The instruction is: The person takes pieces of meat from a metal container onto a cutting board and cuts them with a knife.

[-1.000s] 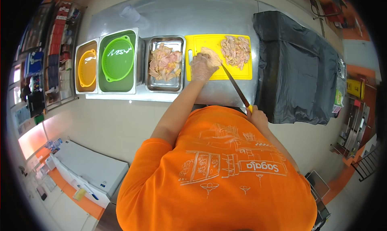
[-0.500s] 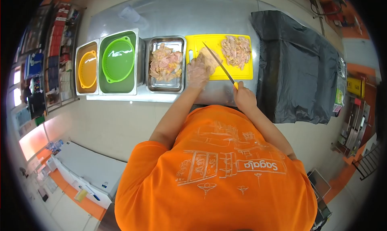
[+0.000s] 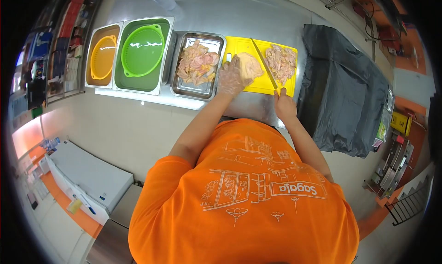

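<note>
Right hand (image 3: 285, 104): closed round the handle of the knife (image 3: 264, 63). Blade slants away from me, between the larger piece of meat (image 3: 250, 66) and the pile of small pieces (image 3: 281, 63); I cannot tell whether it touches the board. Left hand (image 3: 231, 78): in a clear glove, not clenched, fingers extended at the left side of the larger piece. Whether they press on it I cannot tell.

Step, as I judge it: positioning and steadying the larger piece, blade held off to its right. A cut from this pose would call for bringing the edge leftward onto the meat, left fingertips tucked back.

Edges: the larger piece sits mid-board on the yellow cutting board (image 3: 239, 44); knife tip near the far edge, handle by the near one. Pile takes up the right end. Metal tray (image 3: 210, 43), with more meat (image 3: 197, 63), stands just beside the board's left edge, limiting my left wrist. Black sheeting (image 3: 343, 89) lies to the right. Most room: beyond the far edge, over the steel tabletop (image 3: 230, 15).
</note>
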A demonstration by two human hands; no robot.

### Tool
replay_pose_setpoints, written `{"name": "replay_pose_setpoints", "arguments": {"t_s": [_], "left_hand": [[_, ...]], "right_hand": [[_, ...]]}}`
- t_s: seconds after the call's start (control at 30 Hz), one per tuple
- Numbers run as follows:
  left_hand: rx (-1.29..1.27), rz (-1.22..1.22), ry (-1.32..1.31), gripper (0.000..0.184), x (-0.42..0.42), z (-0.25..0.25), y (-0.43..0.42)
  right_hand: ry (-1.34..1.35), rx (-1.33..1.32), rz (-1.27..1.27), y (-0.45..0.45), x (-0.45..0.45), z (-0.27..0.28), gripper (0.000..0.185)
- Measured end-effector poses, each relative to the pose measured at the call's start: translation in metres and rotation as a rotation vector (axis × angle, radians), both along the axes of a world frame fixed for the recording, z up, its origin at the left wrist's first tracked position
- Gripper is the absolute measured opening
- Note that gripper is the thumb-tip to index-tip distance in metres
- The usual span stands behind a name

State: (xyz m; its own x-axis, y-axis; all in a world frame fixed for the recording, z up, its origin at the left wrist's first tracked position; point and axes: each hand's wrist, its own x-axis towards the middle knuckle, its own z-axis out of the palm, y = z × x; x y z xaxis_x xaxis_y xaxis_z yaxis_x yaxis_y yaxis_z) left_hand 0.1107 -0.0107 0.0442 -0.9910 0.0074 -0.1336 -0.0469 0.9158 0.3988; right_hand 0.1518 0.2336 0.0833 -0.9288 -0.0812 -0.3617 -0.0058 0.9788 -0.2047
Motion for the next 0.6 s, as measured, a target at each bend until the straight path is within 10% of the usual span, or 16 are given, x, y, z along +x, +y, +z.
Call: {"name": "replay_pose_setpoints", "arguments": {"t_s": [0.6], "left_hand": [[0.144, 0.008, 0.047, 0.091, 0.018, -0.008, -0.005]], "right_hand": [[-0.155, 0.032, 0.033, -0.027, 0.02, 0.02, 0.043]]}}
